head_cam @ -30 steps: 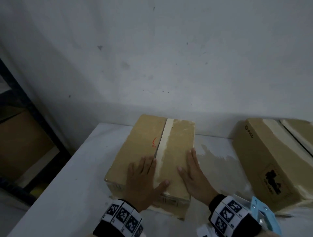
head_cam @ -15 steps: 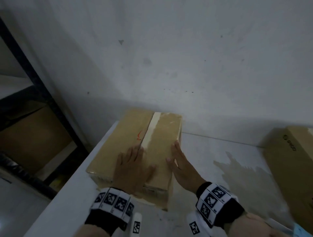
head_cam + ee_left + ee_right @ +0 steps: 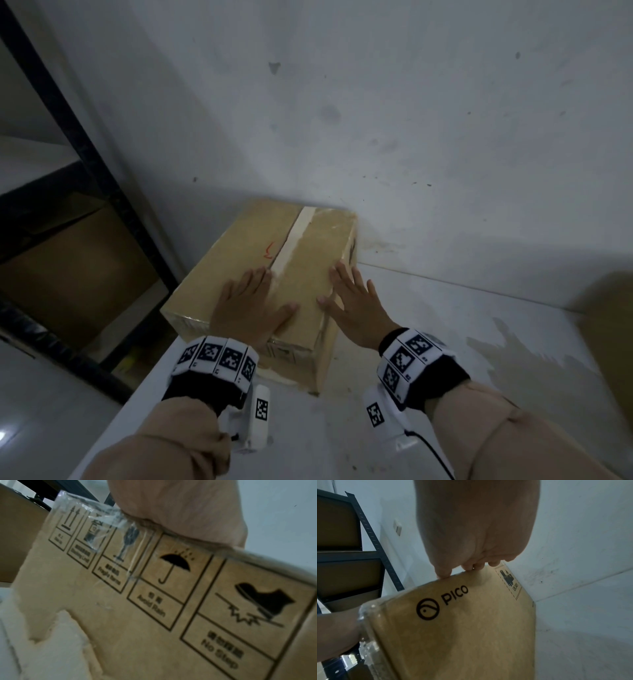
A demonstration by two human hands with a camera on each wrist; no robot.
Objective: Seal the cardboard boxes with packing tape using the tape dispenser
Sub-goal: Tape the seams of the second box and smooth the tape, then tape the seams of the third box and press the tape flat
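Observation:
A taped cardboard box (image 3: 246,253) lies at the far left of the white table (image 3: 428,315), against the wall. A strip of tape (image 3: 291,240) runs along its top seam. My left hand (image 3: 248,305) lies flat on the box top, fingers straight. My right hand (image 3: 356,301) rests with straight fingers along the box's top right edge. In the left wrist view the box's end face (image 3: 154,615) shows handling symbols under my left palm (image 3: 180,509). In the right wrist view my right hand's fingertips (image 3: 469,566) touch the top edge of the side printed PICO (image 3: 453,628). No tape dispenser is in view.
A second cardboard box (image 3: 613,329) sits at the right edge of the table. A black metal shelf rack (image 3: 85,178) with a brown box (image 3: 68,274) stands to the left, close to the table. The white wall (image 3: 411,137) is directly behind the box.
Both hands have slid the taped box leftward and back across the table to the wall. The second box and the blue item near my right wrist have dropped toward or out of the view's right edge.

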